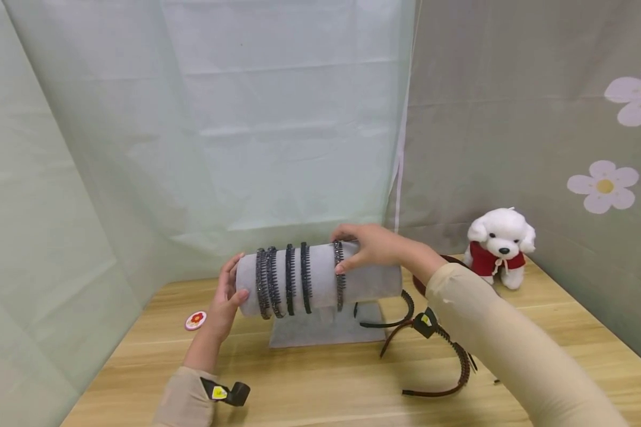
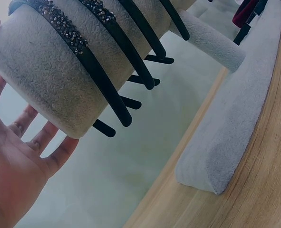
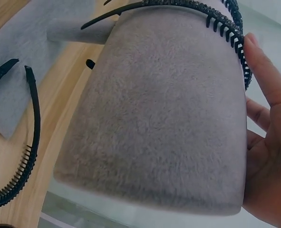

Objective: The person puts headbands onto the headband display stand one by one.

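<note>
A grey plush roll-shaped headband stand (image 1: 323,276) stands in the middle of the table, with several black toothed headbands around its roll. My left hand (image 1: 225,305) holds the roll's left end, thumb in front and fingers behind. In the left wrist view, its fingers (image 2: 62,151) reach round the rim, and glittery stones show on the headband nearest the end (image 2: 64,31). My right hand (image 1: 374,244) pinches the rightmost glittery headband (image 1: 340,293), with the thumb in front and fingers over the top. In the right wrist view, a fingertip (image 3: 251,42) meets this band's toothed edge.
Right of the stand's base (image 1: 320,332) lie a black headband (image 1: 409,305) and a reddish-brown toothed one (image 1: 462,362), partly under my right forearm. A white plush dog (image 1: 504,237) in red sits at the back right. A round flower badge (image 1: 195,320) lies at the left.
</note>
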Motion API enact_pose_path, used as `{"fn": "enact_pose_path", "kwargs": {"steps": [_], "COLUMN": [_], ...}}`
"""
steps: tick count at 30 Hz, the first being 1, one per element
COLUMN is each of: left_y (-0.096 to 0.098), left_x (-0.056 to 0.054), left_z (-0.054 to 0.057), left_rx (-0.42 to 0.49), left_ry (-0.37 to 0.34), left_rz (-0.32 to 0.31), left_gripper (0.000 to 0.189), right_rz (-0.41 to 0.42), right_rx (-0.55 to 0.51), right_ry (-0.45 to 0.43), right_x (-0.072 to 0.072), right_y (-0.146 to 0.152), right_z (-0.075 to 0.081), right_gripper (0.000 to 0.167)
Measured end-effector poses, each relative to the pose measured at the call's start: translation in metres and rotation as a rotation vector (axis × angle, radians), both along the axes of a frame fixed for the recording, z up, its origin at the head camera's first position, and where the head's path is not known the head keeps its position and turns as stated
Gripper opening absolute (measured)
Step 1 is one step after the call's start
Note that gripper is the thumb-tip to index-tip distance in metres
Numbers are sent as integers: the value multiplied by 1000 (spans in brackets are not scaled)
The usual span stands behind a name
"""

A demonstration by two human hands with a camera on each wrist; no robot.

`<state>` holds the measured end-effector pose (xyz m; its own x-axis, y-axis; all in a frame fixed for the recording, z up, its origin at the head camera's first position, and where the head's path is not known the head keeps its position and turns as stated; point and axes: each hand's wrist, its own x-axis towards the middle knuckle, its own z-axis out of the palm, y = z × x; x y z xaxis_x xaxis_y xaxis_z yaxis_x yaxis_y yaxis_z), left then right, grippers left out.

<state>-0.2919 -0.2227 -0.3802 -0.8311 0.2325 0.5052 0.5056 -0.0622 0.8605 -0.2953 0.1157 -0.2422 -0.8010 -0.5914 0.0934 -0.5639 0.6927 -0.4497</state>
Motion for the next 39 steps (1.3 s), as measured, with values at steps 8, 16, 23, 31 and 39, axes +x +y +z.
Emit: {"fn": "enact_pose_path", "kwargs": {"steps": [8,16,23,31,39], "left_y": [-1,1,2,-1,-1], "left_x": [1,2,2,-1,-3], "left_z": [0,0,1,0,-1], "left_rx": [-14,13,19,4,17], "left_ry": [-10,1,7,6,17], "left_rz": [5,-13,-15,-4,-12], "left_gripper": [69,68,68,70,69], "right_rz": [30,48,60,61,69], "right_rx": [2,-17,6,18,16], "right_ry": [7,-21,-22,-16,-13], "right_x": [-6,-7,-7,-10,-3], "right_y": [-9,-17,-24,-27,-22], "right_z": [1,2,5,6,6], "right_gripper": [63,63,65,64,71]}}
